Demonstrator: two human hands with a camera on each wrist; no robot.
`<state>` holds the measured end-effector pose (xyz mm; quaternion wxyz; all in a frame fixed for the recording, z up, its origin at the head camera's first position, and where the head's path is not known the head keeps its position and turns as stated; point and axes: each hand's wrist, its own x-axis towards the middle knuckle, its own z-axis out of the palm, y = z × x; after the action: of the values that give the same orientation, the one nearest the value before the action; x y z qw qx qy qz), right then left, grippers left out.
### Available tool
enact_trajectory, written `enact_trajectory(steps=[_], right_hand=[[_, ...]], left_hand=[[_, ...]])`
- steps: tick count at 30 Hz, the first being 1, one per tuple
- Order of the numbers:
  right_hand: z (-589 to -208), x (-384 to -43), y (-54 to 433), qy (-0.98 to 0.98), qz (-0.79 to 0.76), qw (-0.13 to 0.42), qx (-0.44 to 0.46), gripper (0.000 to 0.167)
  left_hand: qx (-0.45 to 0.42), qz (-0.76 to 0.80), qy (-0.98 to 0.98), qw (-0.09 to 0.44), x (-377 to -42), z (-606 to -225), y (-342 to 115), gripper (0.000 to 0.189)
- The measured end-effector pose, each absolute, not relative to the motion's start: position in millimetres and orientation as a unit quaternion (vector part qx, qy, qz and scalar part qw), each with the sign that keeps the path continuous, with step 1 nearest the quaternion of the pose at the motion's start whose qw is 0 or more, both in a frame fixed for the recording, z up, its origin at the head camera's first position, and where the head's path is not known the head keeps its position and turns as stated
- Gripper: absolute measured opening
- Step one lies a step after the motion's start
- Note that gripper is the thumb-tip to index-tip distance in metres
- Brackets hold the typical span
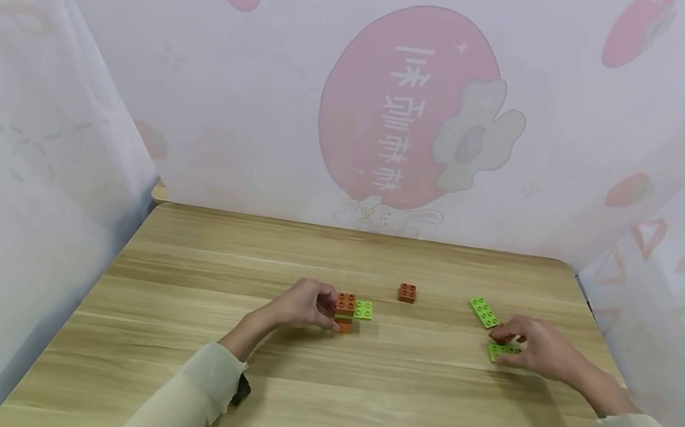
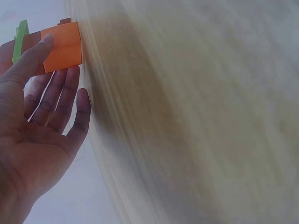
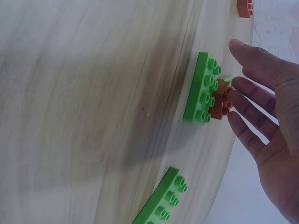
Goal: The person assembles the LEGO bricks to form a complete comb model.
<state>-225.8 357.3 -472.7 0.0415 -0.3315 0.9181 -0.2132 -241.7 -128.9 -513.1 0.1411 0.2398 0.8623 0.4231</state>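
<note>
My left hand (image 1: 305, 303) pinches the side of a small stack of toy building blocks (image 1: 344, 313). In the left wrist view its thumb lies on the orange block (image 2: 63, 46), beside brown blocks and a green plate (image 2: 18, 44). My right hand (image 1: 534, 345) is over the right side of the table, fingers extended. In the right wrist view its fingertips are right at a brown block (image 3: 218, 100), which stands behind a green studded plate (image 3: 201, 91). The thumb is held apart from the fingers.
A single brown block (image 1: 407, 293) lies in the middle of the wooden table (image 1: 351, 404). Another green plate (image 1: 484, 313) lies beyond my right hand, and one more green plate (image 3: 161, 198) shows low in the right wrist view. Printed cloth (image 1: 263, 117) hangs behind the table.
</note>
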Motion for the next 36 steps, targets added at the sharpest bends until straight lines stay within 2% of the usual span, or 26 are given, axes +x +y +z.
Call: enact_trajectory(steps=[11, 24, 36], right_hand=[[-480.8, -225.6, 370.7, 0.93, -0.184, 0.031, -0.315, 0.033], [-490.4, -225.1, 374.1, 0.938, -0.154, 0.004, -0.309, 0.038], [-496.8, -222.0, 370.9, 0.944, -0.155, 0.004, -0.291, 0.036]], left_hand=[[0.237, 0.423, 0.863, 0.145, -241.4, -511.9, -128.7, 0.028], [0.236, 0.42, 0.864, 0.145, -243.0, -512.0, -128.4, 0.028], [0.237, 0.421, 0.863, 0.147, -242.5, -511.9, -128.8, 0.027]])
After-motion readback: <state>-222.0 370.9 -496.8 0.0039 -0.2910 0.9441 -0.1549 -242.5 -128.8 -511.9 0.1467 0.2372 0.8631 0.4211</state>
